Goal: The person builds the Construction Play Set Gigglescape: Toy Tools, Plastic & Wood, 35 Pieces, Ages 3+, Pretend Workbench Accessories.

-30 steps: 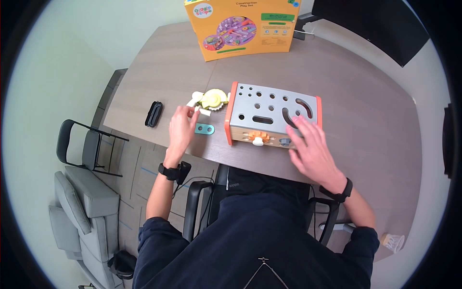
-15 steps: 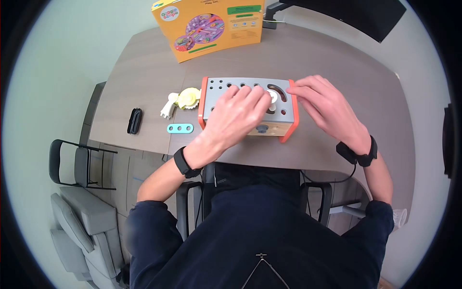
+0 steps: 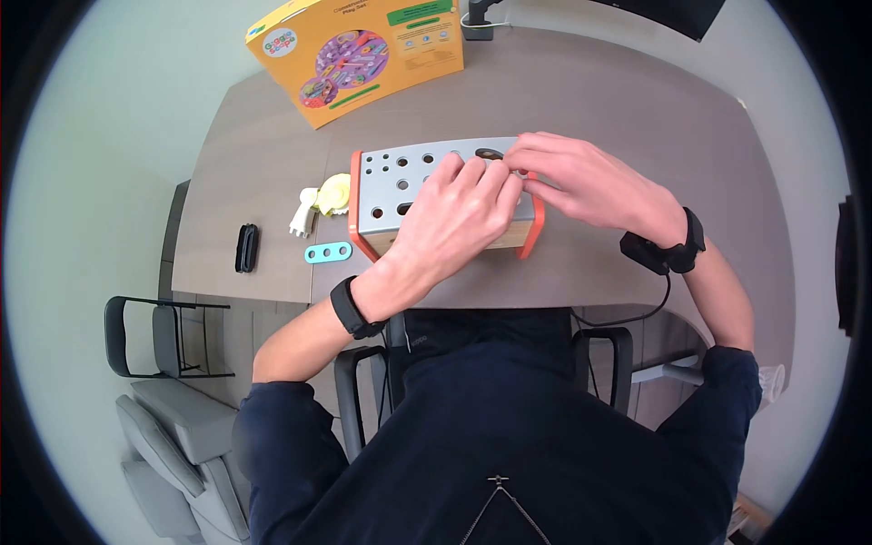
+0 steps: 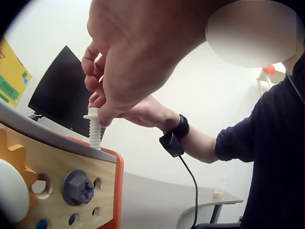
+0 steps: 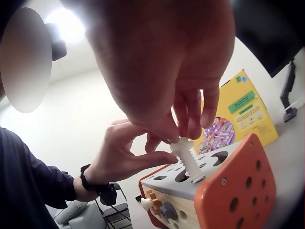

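Note:
A white ridged toy screw stands upright at the right end of the grey perforated top of a toy workbench. My left hand reaches across the bench and pinches the screw just under its head, thumb on the near side. From the right my right hand meets it, thumb and fingertips together at the screw's head in the right wrist view. On the wooden front panel sit a grey bolt and an orange gear. The bench's end panels are orange.
Left of the bench lie a teal three-hole strip, a pale yellow round toy piece with a white part, and a black case. Behind stands a yellow box. A cable hangs from the right wrist camera.
My left hand has gone from beside the yellow toy piece to the bench's right end with the white screw. The right hand lifted off the bench top, then came in to the screw head.

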Demonstrator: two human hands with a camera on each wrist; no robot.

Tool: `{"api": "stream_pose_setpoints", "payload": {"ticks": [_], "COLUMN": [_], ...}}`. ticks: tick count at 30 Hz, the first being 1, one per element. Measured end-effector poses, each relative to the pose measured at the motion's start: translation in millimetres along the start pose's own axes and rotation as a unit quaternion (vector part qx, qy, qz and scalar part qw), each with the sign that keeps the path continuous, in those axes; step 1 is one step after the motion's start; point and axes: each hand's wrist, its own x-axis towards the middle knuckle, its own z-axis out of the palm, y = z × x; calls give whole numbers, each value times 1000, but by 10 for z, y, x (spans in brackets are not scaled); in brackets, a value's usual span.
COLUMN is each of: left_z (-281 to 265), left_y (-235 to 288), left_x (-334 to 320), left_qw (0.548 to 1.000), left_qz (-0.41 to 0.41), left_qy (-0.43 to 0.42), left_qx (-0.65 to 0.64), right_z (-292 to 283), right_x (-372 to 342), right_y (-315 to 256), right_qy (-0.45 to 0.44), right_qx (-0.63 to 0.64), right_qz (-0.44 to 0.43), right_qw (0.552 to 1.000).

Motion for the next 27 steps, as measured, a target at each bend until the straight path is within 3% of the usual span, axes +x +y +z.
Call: {"api": "stream_pose_setpoints", "payload": {"ticks": [5, 11, 17, 20, 27], "left_z": [-23, -46, -67, -110, 37], "left_y": [-21, -37, -123, -100, -9], "left_x": [24, -15, -192, -184, -104], "left_qw": [1000, 993, 952, 929, 922], "left_qz": [15, -29, -152, -191, -209], "left_qy": [6, 14, -30, -53, -43], "left_qx": [0, -118, -264, -312, -323], "right_z": [-22, -135, -161, -194, -28], "right_x": [42, 92, 73, 168, 197], "right_y": [8, -43, 27, -40, 26], "right_qy": [-31, -70, -63, -140, -93], "right_qx": [7, -17, -89, -125, -159], "right_qz": [-4, -1, -49, 21, 5], "right_qw": [999, 997, 993, 982, 983]}}
